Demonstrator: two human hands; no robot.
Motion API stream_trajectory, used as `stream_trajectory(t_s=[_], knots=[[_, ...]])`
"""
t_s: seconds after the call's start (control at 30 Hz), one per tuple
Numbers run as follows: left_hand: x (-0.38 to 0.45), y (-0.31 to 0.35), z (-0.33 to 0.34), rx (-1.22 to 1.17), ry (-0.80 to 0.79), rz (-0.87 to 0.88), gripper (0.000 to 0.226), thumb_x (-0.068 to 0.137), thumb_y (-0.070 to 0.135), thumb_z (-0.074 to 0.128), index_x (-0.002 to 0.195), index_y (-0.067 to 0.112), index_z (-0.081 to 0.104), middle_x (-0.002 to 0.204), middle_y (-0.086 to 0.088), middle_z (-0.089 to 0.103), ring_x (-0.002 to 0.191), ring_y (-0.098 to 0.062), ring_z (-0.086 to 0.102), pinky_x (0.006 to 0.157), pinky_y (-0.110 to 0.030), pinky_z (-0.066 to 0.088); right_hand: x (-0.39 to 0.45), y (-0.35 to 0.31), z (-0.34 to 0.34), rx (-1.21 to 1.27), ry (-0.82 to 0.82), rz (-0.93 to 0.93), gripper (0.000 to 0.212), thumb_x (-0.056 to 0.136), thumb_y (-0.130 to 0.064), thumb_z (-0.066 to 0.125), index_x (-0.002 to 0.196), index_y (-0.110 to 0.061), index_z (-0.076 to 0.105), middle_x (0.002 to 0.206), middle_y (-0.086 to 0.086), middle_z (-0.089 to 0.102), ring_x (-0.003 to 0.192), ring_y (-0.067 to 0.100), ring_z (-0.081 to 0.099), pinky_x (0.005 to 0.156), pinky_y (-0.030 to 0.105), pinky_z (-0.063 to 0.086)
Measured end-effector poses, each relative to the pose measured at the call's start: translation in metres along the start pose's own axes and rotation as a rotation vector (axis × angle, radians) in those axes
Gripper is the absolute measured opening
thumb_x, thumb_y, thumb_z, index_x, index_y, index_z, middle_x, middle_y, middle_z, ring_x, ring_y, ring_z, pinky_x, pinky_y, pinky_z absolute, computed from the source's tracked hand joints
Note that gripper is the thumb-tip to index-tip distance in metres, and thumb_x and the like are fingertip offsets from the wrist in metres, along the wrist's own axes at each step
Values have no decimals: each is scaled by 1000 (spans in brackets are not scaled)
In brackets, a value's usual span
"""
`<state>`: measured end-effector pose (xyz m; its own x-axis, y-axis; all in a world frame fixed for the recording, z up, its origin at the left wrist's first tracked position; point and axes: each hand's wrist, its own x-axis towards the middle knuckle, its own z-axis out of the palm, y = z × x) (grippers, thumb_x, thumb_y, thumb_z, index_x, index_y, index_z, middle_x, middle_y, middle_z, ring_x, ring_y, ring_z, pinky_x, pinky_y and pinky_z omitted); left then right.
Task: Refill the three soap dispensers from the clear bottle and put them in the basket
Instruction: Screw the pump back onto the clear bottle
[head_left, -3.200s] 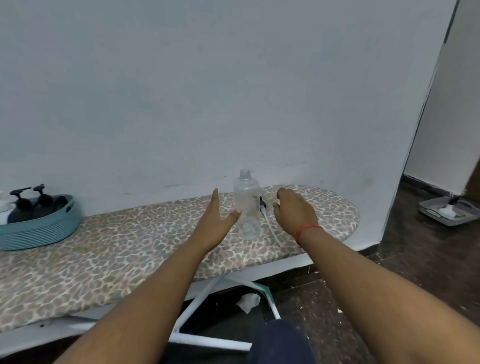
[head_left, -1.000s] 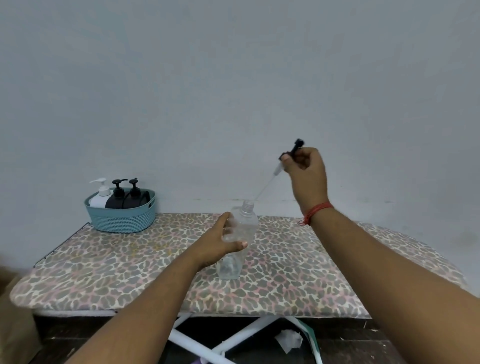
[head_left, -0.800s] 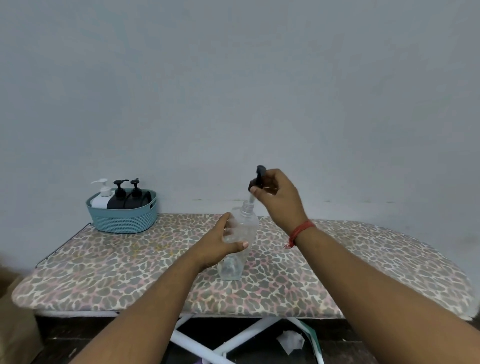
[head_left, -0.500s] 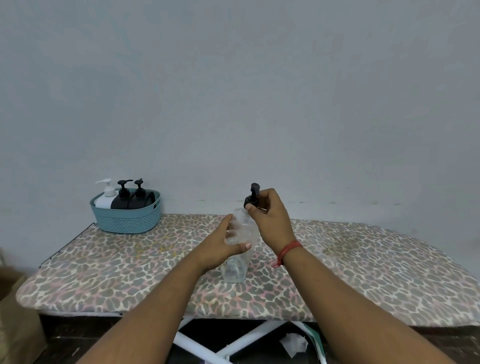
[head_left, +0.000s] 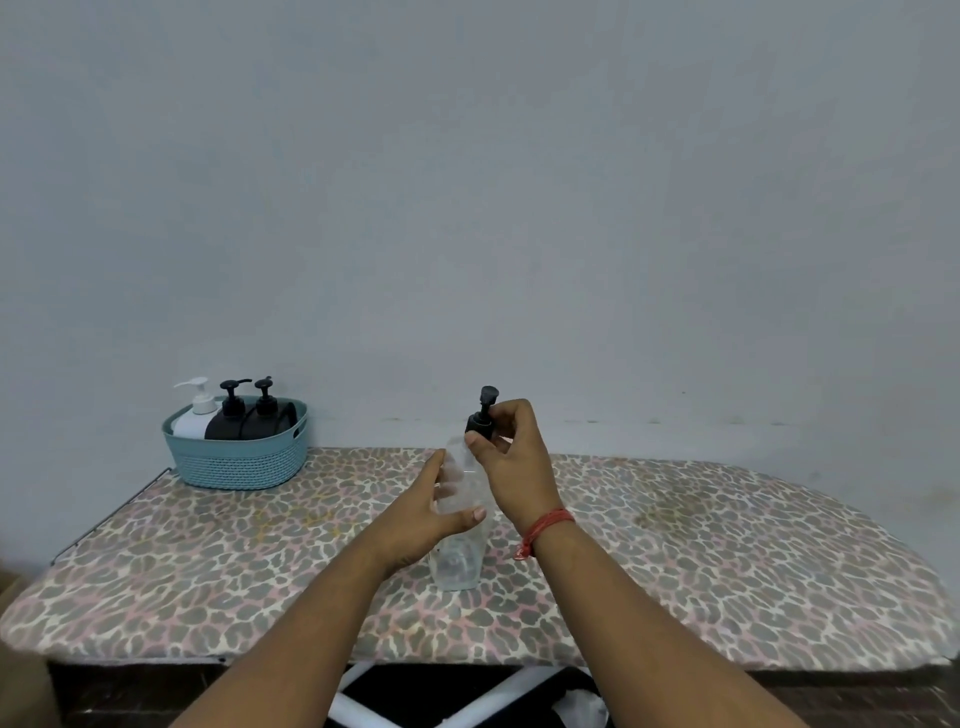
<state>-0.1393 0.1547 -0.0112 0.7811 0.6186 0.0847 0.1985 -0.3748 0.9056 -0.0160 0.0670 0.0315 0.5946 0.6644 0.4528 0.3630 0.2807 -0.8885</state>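
My left hand (head_left: 428, 512) wraps the smooth, see-through plastic clear bottle (head_left: 460, 525), standing upright mid-worktop (head_left: 208, 561) on the leopard-print fabric. My right hand (head_left: 511, 462) pinches the black pump cap (head_left: 482, 420) at its neck. Far left, a ribbed teal basket (head_left: 239, 460) holds one white dispenser (head_left: 195, 415) and two black dispensers (head_left: 249, 421).

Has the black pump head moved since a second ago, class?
Yes. The right hand has brought the black pump head down onto the neck of the clear bottle, which stands on the ironing board.
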Motion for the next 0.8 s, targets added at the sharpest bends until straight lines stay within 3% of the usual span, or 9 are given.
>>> stream_trajectory(t_s=[0.13,0.23,0.37,0.57,0.8], knots=[[2,0,0,28,-4,-8,111,79,53,80,160,39,5,151,13,36,137,-5,37,112,-37,41,0,2,5,-33,54,-4,36,86,-15,74,104,-23,44,101,-3,54,84,8,51,75,16,44],[3,0,-1,27,-9,-10,114,75,58,80,159,40,6,150,14,38,138,-6,38,114,-43,41,0,5,10,18,67,15,42,87,-14,73,118,-21,46,106,2,52,89,8,53,76,10,43],[3,-1,0,10,-4,-18,110,80,52,79,160,38,5,148,16,38,136,-5,38,112,-39,41,5,9,12,-37,38,-5,30,89,-18,72,115,-15,56,113,0,47,98,10,53,84,10,42],[3,-4,0,7,11,-22,108,84,49,77,160,36,3,145,18,37,138,-5,36,109,-33,40,0,12,14,123,41,28,36,87,-15,74,109,-16,45,114,-4,61,115,9,59,92,19,45],[1,-6,0,-15,17,-24,110,83,50,77,161,35,1,140,20,38,137,-5,36,111,-34,39,-1,15,19,110,61,-1,49,86,-18,75,122,-30,44,114,-1,60,109,14,56,91,21,43]])
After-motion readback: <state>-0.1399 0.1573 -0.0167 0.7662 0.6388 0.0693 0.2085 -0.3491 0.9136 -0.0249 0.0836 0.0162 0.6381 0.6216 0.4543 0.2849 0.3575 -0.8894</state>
